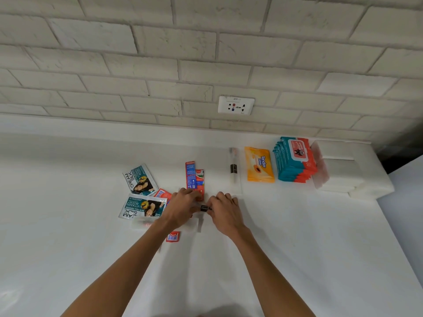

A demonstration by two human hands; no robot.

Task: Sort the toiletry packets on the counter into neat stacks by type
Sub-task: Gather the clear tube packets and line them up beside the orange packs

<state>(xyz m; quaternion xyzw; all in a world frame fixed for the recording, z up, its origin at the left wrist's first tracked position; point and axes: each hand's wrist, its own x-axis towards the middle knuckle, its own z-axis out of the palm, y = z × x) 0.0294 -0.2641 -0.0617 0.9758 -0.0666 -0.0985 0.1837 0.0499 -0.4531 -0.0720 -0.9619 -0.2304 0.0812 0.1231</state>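
At the middle of the white counter (297, 236), the left hand (183, 207) and right hand (225, 210), fingers curled, pinch a clear plastic packet with a black band (204, 208). Step in hand: gathering the clear type. The next move likely calls for laying it squarely on the matching clear packet (233, 170) beside the orange wipes pack (259, 165).

Backs onto a wall of white-painted brick (206, 42) with pale grey mortar lines. Carries one white power outlet (236, 105) low on that wall, right of centre, with small print above its sockets. Meets a glossy white counter (68, 248) along a low raised ledge (68, 124). Ends at the right in a stepped white block (357, 170), with a dark gap (398, 152) behind. Lit evenly, faint sheen at lower left.
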